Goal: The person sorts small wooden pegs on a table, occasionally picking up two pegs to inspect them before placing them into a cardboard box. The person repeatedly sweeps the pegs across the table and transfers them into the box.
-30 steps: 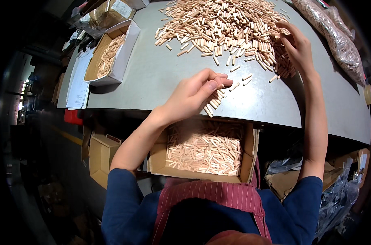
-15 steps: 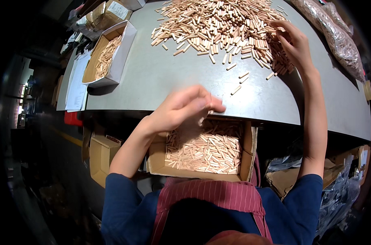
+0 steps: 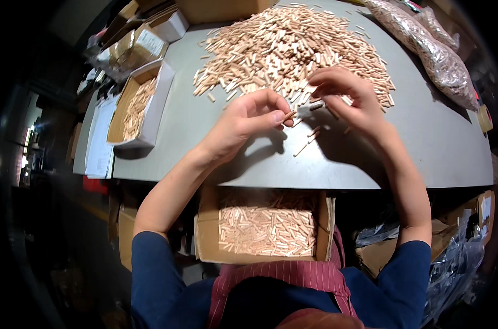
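A large heap of short wooden dowels [image 3: 293,41] covers the far middle of the grey table. My left hand [image 3: 246,118] is above the table at the near edge of the heap, thumb and fingers closed on a wooden dowel [image 3: 289,115]; whether it holds more than one is hard to tell. My right hand [image 3: 353,98] hovers over the heap's near right side, fingers curved and apart, and no dowel shows clearly in its grip. A shaded dowel [image 3: 316,107] shows just below its fingertips. Several loose dowels [image 3: 300,149] lie between and below the hands.
Below the table's front edge, a cardboard box [image 3: 208,241] holds many dowels. On the left stands a white carton [image 3: 160,104] with more dowels, beside paper sheets [image 3: 100,156]. A filled plastic bag [image 3: 430,46] lies at the right, near a tape roll [image 3: 484,118].
My left hand has moved from above the box up and forward to the heap's near edge. My right hand has come left and nearer from the heap's right side.
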### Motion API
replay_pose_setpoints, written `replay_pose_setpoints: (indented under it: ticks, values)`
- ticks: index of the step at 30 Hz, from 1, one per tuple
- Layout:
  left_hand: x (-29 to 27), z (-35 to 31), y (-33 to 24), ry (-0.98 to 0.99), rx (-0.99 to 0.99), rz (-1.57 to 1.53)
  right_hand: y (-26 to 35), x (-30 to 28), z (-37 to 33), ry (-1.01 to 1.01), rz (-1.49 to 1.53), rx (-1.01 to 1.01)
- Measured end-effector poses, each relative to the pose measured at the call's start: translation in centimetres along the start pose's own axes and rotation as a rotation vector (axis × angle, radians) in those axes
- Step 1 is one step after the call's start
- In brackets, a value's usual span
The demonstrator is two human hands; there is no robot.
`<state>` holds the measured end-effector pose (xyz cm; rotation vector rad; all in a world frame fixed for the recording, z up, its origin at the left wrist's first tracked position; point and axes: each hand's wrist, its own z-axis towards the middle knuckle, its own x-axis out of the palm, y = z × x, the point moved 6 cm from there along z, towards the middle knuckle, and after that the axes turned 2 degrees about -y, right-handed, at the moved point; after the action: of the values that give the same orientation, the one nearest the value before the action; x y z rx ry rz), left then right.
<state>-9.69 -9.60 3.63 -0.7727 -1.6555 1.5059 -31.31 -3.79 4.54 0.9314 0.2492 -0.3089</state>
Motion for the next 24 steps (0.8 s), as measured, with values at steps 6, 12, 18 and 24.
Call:
replay_pose_setpoints:
  ticks: [6, 12, 18, 24]
  values:
    - [0.8, 3.4, 0.3, 0.093, -0.066, -0.053, -0.2, 1.2, -0.5, 0.056, 0.199, 0.168]
    - [0.0, 3.8, 1.5, 0.052, -0.073, -0.094, 0.3, 1.2, -0.5, 0.057, 0.148, 0.149]
    - [-0.7, 3.0, 1.8, 0.009, -0.034, -0.047, 1.0, 2.2, -0.8, 0.164, 0.119, 0.191]
    - [-0.4, 2.6, 2.2, -0.044, -0.028, -0.119, 0.8, 3.4, -0.9, 0.074, 0.287, 0.294]
